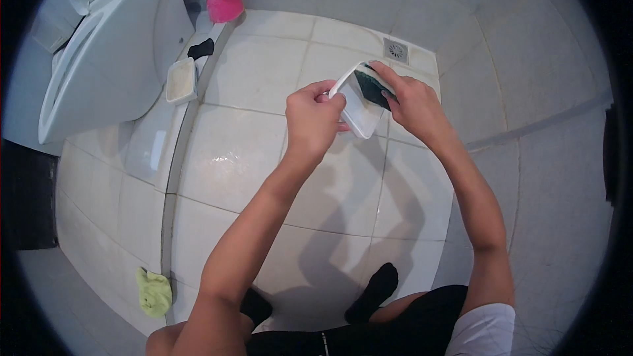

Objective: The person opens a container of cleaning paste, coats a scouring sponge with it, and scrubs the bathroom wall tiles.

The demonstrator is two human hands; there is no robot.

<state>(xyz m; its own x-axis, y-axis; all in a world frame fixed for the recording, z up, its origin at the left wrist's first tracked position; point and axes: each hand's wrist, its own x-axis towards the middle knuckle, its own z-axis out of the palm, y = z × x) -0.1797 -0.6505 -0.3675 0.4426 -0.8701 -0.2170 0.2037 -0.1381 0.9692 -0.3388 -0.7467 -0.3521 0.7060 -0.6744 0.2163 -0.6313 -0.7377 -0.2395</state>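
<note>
Both tray (357, 115) and sponge (372, 89) are aloft in the head view: your left hand (313, 117) grips the tilted tray by its left side; your right hand (413, 101), curled around the sponge, holds it at the tray's right, long axis slanting down-right, contact unclear.

Tiled room: a glossy floor of large white tiles (227, 184) meets walls of pale grey tiles (560, 184). A square, grated metal drain (395, 51) (near the far corner) is set flush; a low white kerb (175, 165) runs beside a curved, glossy white fixture (112, 59). Light glints off the floor.
</note>
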